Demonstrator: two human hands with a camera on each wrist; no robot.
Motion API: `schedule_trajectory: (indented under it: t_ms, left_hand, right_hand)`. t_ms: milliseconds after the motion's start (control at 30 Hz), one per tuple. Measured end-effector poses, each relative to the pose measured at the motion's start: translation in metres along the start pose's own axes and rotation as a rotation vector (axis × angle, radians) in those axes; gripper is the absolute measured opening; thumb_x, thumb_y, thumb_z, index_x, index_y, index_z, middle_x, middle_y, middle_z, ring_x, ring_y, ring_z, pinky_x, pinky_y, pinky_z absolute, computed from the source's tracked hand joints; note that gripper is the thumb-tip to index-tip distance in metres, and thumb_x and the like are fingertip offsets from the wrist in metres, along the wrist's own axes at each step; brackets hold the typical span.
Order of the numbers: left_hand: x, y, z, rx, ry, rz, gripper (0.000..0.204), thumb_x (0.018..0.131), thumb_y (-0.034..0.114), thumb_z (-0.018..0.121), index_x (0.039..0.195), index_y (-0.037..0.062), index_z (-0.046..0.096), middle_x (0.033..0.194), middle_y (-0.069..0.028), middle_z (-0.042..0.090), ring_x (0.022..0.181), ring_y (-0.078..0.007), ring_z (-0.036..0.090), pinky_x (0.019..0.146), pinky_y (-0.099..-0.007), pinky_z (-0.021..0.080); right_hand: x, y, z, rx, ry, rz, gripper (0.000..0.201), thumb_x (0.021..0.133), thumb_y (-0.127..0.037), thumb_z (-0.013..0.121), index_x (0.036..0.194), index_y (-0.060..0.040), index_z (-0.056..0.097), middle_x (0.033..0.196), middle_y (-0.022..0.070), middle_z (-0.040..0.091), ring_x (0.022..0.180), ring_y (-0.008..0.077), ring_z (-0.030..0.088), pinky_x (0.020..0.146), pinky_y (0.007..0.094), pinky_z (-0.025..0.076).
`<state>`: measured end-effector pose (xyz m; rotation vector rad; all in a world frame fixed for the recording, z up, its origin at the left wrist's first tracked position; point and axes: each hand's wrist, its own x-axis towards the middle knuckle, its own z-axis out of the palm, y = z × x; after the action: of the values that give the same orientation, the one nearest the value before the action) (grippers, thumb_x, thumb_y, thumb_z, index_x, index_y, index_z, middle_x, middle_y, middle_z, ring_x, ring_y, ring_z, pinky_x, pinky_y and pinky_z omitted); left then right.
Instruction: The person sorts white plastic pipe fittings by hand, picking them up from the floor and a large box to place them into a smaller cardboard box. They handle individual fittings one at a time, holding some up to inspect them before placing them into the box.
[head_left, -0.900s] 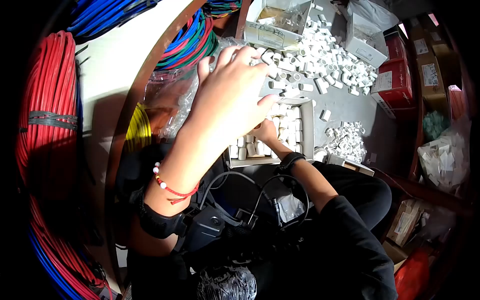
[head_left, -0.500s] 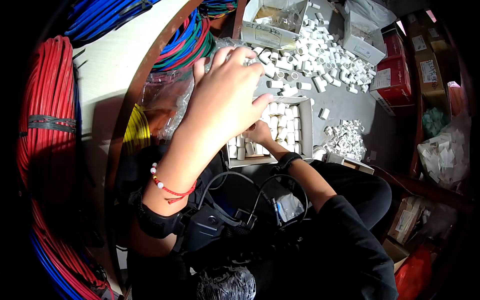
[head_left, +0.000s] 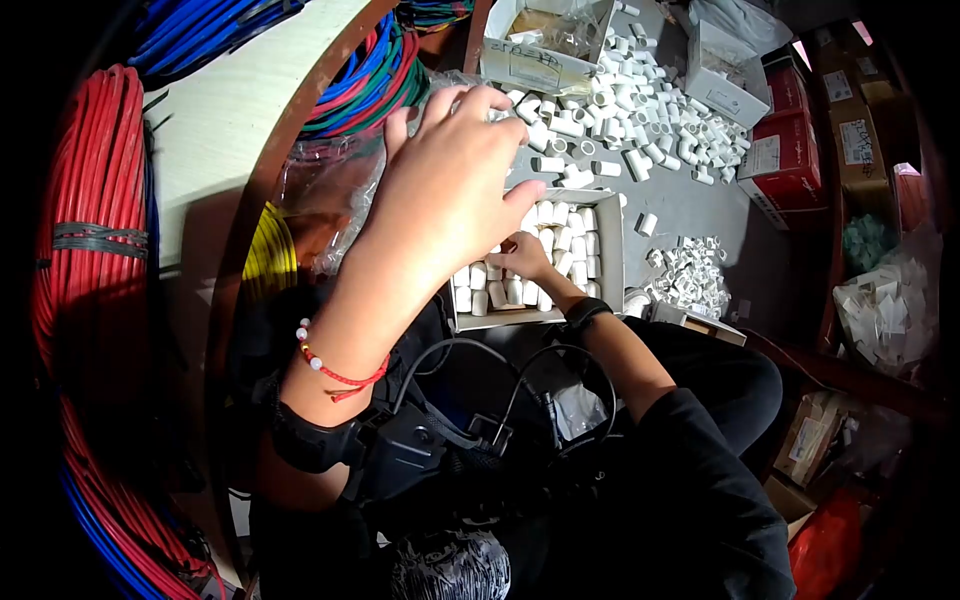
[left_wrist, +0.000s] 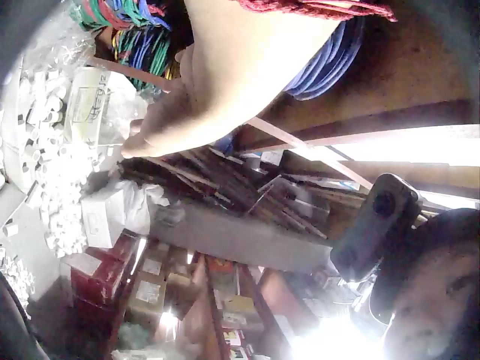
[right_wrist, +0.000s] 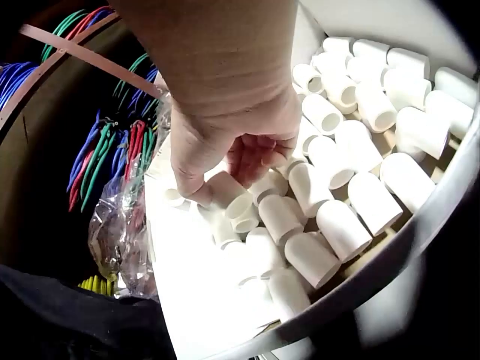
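Note:
A shallow cardboard box (head_left: 613, 225) holds rows of short white plastic pipe fittings (right_wrist: 375, 202), packed side by side. My right hand (head_left: 525, 258) reaches down into it, and in the right wrist view its thumb and curled fingers pinch one white pipe fitting (right_wrist: 229, 193) close over the others. My left hand (head_left: 450, 170) is raised above the box's far left corner, fingers spread and loosely bent, with nothing seen in it. From the head view it covers part of the box. A red beaded bracelet (head_left: 345, 378) circles the left wrist.
Loose white fittings (head_left: 640, 120) lie heaped on the grey floor beyond the box, with a smaller pile of white pieces (head_left: 690, 280) to the right. Open cartons (head_left: 535, 70) stand behind. Coiled cables (head_left: 100, 170) line the left; red boxes (head_left: 780, 160) and shelves are at right.
My right hand has shifted slightly left and up inside the box, its fingers still among the fittings. The left hand stays raised in nearly the same pose.

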<state>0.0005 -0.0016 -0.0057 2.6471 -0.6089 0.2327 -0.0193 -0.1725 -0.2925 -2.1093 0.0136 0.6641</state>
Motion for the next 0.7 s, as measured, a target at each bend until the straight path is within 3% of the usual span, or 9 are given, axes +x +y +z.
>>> schedule_trajectory:
  t_ms: [33,133,167,433,533,567,600,667,700]
  left_hand:
    - [0.0,0.0,0.0,-0.001,-0.004,0.0,0.028,0.068,0.026,0.059,0.09,0.0084,0.056,0.108,-0.0067,0.046,0.106,-0.0226,0.038,0.087,-0.0373,0.025]
    - [0.001,0.0,0.0,0.0,-0.016,-0.004,0.028,0.068,0.026,0.059,0.089,0.0084,0.056,0.108,-0.0068,0.046,0.106,-0.0227,0.038,0.087,-0.0377,0.025]
    - [0.0,0.0,0.0,0.0,-0.017,-0.005,0.028,0.068,0.026,0.059,0.089,0.0085,0.056,0.108,-0.0067,0.046,0.106,-0.0227,0.038,0.087,-0.0376,0.025]
    - [0.0,-0.002,0.002,0.002,-0.007,-0.001,0.028,0.068,0.027,0.059,0.09,0.0094,0.056,0.108,-0.0065,0.046,0.106,-0.0224,0.038,0.087,-0.0374,0.026]
    - [0.0,-0.001,0.0,0.012,-0.024,-0.008,0.029,0.068,0.028,0.059,0.091,0.0092,0.056,0.108,-0.0066,0.046,0.106,-0.0226,0.038,0.087,-0.0371,0.026]
    - [0.0,0.0,0.001,0.021,-0.022,-0.01,0.029,0.068,0.028,0.058,0.091,0.0091,0.056,0.108,-0.0067,0.046,0.106,-0.0226,0.038,0.087,-0.037,0.026]
    - [0.0,-0.001,0.001,0.03,-0.021,-0.012,0.03,0.069,0.028,0.058,0.091,0.009,0.056,0.109,-0.0067,0.046,0.106,-0.0226,0.038,0.087,-0.0369,0.026]
    - [-0.001,-0.002,0.003,0.033,0.003,0.011,0.029,0.069,0.028,0.058,0.091,0.0089,0.057,0.108,-0.0067,0.047,0.106,-0.0224,0.039,0.087,-0.0369,0.027]
    - [-0.001,-0.002,0.002,0.03,-0.004,0.009,0.029,0.069,0.028,0.058,0.091,0.0088,0.057,0.108,-0.0066,0.047,0.106,-0.0224,0.039,0.087,-0.0369,0.027]
  right_hand:
    - [-0.001,0.004,-0.002,0.137,-0.013,0.037,0.036,0.054,-0.029,0.068,0.069,0.0021,0.058,0.061,0.0065,0.057,0.055,0.0128,0.053,0.053,0.0255,0.043]
    - [0.006,0.022,-0.001,0.099,-0.011,0.067,0.035,0.054,-0.029,0.068,0.07,0.0016,0.059,0.06,0.0061,0.057,0.053,0.0118,0.052,0.052,0.0247,0.043]
    - [0.008,0.031,0.005,0.202,0.01,0.034,0.034,0.055,-0.03,0.068,0.066,0.0014,0.059,0.056,0.0048,0.056,0.051,0.0107,0.051,0.05,0.0241,0.042]
    - [-0.013,-0.014,0.029,0.355,-0.095,0.319,0.03,0.063,-0.025,0.064,0.053,0.0024,0.056,0.049,0.0058,0.054,0.041,0.0099,0.05,0.04,0.0213,0.04]
    - [-0.022,-0.029,0.034,0.039,-0.355,0.359,0.03,0.07,-0.025,0.057,0.07,0.0043,0.056,0.054,0.0072,0.056,0.044,0.0128,0.053,0.041,0.0229,0.042]
    - [-0.023,-0.019,0.039,0.032,-0.479,0.279,0.031,0.072,-0.027,0.052,0.077,0.0035,0.055,0.058,0.0078,0.057,0.046,0.0133,0.054,0.043,0.0233,0.043]
    - [-0.026,-0.017,0.041,0.094,-0.511,0.356,0.035,0.069,-0.031,0.055,0.079,0.0023,0.056,0.06,0.0084,0.058,0.046,0.0129,0.054,0.045,0.0231,0.044]
    - [-0.026,-0.015,0.048,-0.207,-0.543,0.397,0.042,0.064,-0.038,0.057,0.081,0.0008,0.057,0.064,0.0102,0.059,0.052,0.0169,0.057,0.051,0.0262,0.045]
    - [-0.026,-0.013,0.051,-0.302,-0.495,0.318,0.047,0.06,-0.043,0.058,0.081,-0.0005,0.058,0.071,0.0135,0.059,0.065,0.0233,0.058,0.061,0.0307,0.045]
